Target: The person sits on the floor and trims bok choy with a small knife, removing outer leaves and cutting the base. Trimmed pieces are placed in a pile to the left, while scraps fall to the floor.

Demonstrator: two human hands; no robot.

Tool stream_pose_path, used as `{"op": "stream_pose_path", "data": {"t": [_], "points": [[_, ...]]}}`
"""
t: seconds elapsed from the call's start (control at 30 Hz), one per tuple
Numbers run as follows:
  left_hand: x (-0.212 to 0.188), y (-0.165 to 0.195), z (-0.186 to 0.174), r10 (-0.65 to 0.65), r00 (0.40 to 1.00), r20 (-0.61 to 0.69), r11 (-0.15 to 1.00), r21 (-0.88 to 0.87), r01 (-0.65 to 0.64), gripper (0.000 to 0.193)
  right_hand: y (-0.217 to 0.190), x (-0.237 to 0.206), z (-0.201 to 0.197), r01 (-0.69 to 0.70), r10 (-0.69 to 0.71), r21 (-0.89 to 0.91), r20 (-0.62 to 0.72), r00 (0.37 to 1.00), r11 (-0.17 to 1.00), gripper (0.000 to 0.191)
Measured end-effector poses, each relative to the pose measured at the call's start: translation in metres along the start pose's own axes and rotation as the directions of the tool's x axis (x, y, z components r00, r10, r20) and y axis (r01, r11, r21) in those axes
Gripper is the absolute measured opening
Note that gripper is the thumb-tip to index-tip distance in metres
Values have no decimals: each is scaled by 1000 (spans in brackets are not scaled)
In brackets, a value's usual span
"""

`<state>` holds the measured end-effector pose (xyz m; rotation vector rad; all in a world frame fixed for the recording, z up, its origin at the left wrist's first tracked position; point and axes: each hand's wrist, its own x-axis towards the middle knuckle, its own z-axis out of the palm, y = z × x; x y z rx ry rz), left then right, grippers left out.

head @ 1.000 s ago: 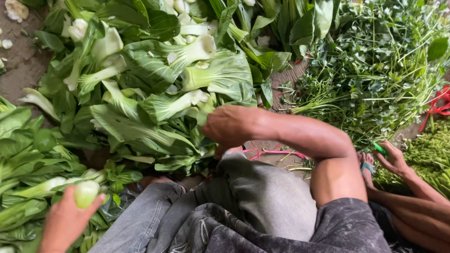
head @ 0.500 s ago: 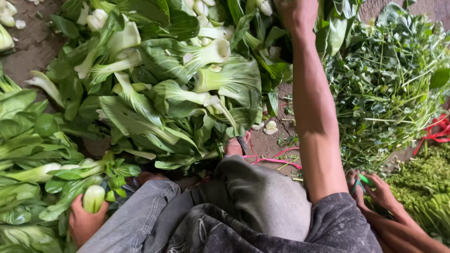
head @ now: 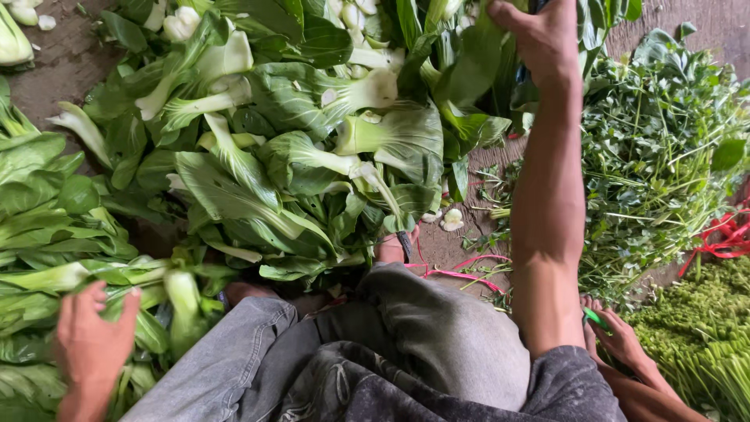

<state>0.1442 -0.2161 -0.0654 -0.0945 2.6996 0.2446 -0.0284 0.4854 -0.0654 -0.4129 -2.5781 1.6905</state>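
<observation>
- Grey trouser legs [head: 437,344] fill the near edge, knees bent above the ground.
- At near left, the left hand [head: 92,340] rests on a stack of bok choy [head: 47,234], fingers [head: 125,312] curled loosely over the leaves.
- Farther out, the right hand [head: 539,35] reaches into the loose bok choy pile [head: 312,148]; its fingers close on a leaf.
- Another person's hand [head: 621,340] sits near right, beside leafy herbs [head: 664,156].
</observation>
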Motion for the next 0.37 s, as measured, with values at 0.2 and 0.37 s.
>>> {"op": "stream_pose_path", "data": {"t": [0.2,0.37], "points": [[62,103,-71,438,891,-116,834,-318,-452,55,-82,-38,16,-69,-189,477,472,861,876,65],[85,249,-121,779,574,-252,442,-428,-788,107,-110,-74,91,-159,-363,610,639,679,776,68]]}}
